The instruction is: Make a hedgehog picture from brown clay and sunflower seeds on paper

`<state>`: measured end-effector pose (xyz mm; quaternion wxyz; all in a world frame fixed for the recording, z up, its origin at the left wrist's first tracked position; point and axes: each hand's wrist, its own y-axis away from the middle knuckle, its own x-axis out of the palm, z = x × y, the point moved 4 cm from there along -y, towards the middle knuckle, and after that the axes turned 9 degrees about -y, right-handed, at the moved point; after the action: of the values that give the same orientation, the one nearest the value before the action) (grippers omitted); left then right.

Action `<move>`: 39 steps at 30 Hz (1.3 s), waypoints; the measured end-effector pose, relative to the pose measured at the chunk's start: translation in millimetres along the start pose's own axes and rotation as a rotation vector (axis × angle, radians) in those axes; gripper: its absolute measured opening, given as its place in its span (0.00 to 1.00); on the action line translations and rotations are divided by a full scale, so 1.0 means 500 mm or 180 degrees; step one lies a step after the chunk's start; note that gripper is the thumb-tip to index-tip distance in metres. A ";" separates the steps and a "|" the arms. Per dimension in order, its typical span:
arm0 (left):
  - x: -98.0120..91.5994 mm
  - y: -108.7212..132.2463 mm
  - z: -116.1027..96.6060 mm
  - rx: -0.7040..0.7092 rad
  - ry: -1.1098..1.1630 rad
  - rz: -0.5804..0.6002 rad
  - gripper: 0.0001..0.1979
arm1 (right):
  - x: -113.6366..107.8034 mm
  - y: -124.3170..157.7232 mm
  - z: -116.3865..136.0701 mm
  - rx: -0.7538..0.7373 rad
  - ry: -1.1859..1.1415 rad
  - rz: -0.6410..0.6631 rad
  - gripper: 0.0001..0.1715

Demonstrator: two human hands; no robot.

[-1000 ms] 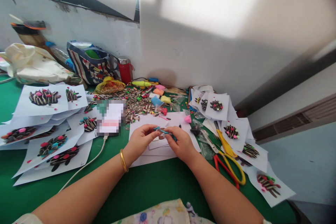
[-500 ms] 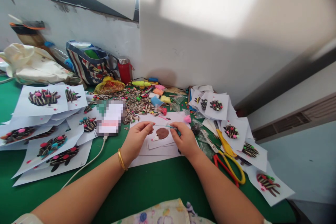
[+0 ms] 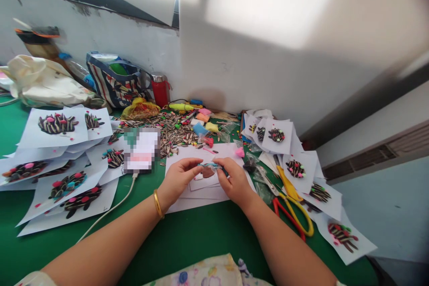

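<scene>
Nearest the camera, a floral fabric edge (image 3: 208,272) shows at the bottom, and both bare forearms reach forward over the green felt-covered surface (image 3: 187,237). The left hand (image 3: 177,178), with a gold bangle (image 3: 157,204) on its wrist, and the right hand (image 3: 235,182) meet above a stack of white paper sheets (image 3: 201,203). The fingers of both hands pinch a small teal strip (image 3: 209,166), one at each end; its material cannot be told. The strip is lifted just above a brown clay disc (image 3: 208,172) lying on the top sheet.

Beside the right wrist lie red-handled and yellow-handled scissors (image 3: 295,214). To the left, a white cable (image 3: 110,210) crosses the felt among paper sheets bearing striped seed figures dotted with coloured clay (image 3: 67,185); more such sheets fan out to the right (image 3: 276,136).

Beyond the hands spreads a pile of striped sunflower seeds (image 3: 170,132) with coloured clay lumps (image 3: 201,128). Farther back, a red metal flask (image 3: 161,90) and a striped fabric bag (image 3: 114,82) stand against the scuffed white wall (image 3: 251,67).
</scene>
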<state>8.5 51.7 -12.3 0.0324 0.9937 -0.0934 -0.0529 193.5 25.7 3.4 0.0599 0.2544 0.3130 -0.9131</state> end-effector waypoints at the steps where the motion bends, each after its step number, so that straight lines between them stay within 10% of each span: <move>1: 0.003 0.002 -0.003 0.0070 -0.0115 0.0035 0.20 | 0.002 0.000 0.004 -0.0010 -0.0012 0.0025 0.16; 7: 0.009 0.007 -0.015 0.0569 -0.0788 -0.0001 0.10 | 0.018 -0.001 0.018 -0.0059 -0.0061 0.0286 0.16; 16: -0.008 -0.008 0.017 0.0085 0.0602 -0.0257 0.13 | -0.033 0.000 -0.053 0.0481 0.0337 -0.0585 0.17; 29: 0.008 0.001 0.017 -0.0274 0.0894 0.0057 0.21 | -0.044 -0.022 -0.128 0.0645 0.1549 -0.0219 0.20; 39: 0.017 0.009 0.014 -0.0529 0.1129 0.0275 0.25 | -0.033 -0.013 -0.055 0.0287 0.1257 -0.0303 0.19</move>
<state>15.3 45.3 -19.7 0.1325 0.9764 -0.1241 0.1168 217.7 46.6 -3.2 -0.0573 0.4157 0.2892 -0.8604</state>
